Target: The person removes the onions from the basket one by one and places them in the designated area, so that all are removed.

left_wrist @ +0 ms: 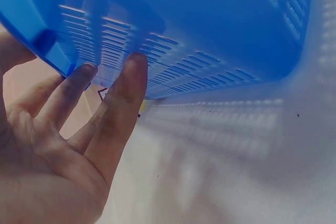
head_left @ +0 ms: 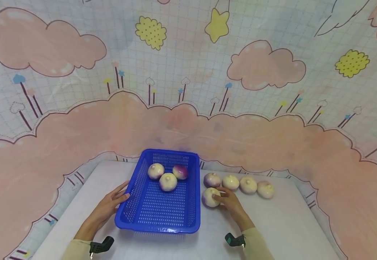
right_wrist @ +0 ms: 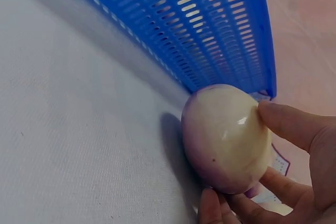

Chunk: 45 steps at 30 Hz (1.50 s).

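Note:
A blue plastic basket (head_left: 162, 213) with slotted walls holds three white-and-purple turnips, one of them a turnip (head_left: 168, 182) in front of the other two. My left hand (head_left: 108, 204) holds the basket's left rim, with fingers (left_wrist: 123, 108) against the outside wall in the left wrist view. Close to the basket's right side, my right hand (head_left: 232, 204) grips another turnip (right_wrist: 226, 140) between thumb and fingers. A shadow beside it shows on the white surface in the right wrist view. Part of that hand's fingers is hidden behind the turnip.
Behind my right hand, several more turnips stand in a row, from a purplish turnip (head_left: 212, 179) to a turnip (head_left: 265, 189) at the right end. They rest on a white table (head_left: 289, 227). A printed cloth (head_left: 175, 126) rises behind the table.

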Each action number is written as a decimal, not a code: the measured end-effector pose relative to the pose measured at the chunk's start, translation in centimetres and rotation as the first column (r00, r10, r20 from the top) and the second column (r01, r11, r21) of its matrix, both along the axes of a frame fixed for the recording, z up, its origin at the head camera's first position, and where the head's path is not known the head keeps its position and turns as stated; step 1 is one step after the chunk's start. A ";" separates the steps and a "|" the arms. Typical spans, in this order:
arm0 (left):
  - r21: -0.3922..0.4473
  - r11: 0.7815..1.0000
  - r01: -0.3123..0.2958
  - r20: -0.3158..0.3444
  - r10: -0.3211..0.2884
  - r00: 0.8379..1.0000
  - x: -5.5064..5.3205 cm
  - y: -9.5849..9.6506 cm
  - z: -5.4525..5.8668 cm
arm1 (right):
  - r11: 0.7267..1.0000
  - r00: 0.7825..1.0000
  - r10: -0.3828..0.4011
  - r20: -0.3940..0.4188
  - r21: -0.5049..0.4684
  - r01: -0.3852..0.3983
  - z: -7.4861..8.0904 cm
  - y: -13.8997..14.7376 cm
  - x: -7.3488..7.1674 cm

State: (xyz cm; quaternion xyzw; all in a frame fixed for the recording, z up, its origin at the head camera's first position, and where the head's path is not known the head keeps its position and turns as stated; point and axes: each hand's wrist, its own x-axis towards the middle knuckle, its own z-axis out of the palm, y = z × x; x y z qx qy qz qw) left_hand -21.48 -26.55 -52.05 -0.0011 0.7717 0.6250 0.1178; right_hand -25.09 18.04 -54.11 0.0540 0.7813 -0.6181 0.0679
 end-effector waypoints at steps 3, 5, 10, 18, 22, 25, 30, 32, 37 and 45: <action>-0.005 1.000 -0.001 -0.003 0.001 1.000 0.0 0.0 -0.1 | 1.000 1.000 -0.005 0.003 0.004 0.005 0.1 0.2 0.2; -0.010 1.000 -0.003 -0.013 0.003 1.000 0.0 -0.1 -0.1 | 1.000 1.000 -0.010 0.003 0.004 0.010 0.2 0.4 0.3; -0.021 1.000 -0.008 -0.038 0.007 0.999 -0.2 -0.1 -0.3 | 1.000 1.000 -0.016 -0.001 -0.003 0.016 0.3 0.8 0.8; 0.006 1.000 -0.008 -0.012 0.008 1.000 -0.1 0.0 -0.2 | 0.998 0.998 -0.058 0.005 0.040 0.057 0.9 1.7 1.4; 0.011 1.000 -0.007 -0.007 0.007 1.000 -0.1 0.0 -0.1 | 0.996 0.997 -0.055 -0.062 0.064 0.059 1.7 2.2 1.7; 0.010 1.000 -0.004 -0.006 0.004 1.000 -0.1 0.0 0.0 | 0.996 0.993 -0.054 -0.102 0.070 0.062 2.6 2.4 2.0; -0.003 1.000 -0.010 -0.004 0.010 1.000 -0.1 0.0 0.0 | 0.995 0.992 -0.054 -0.116 0.083 0.064 4.1 2.5 2.6; -0.004 1.000 -0.009 0.002 0.009 1.000 -0.1 0.0 0.0 | 0.996 0.991 -0.046 -0.126 0.072 0.056 4.7 2.5 2.9; -0.005 1.000 -0.001 0.014 0.001 1.000 -0.2 0.0 0.0 | 0.998 0.987 -0.044 -0.152 0.030 0.049 6.0 2.1 3.5; -0.004 1.000 -0.005 0.019 0.005 1.000 -0.2 0.0 0.0 | 1.000 0.977 -0.023 -0.212 -0.019 0.019 8.1 0.8 4.4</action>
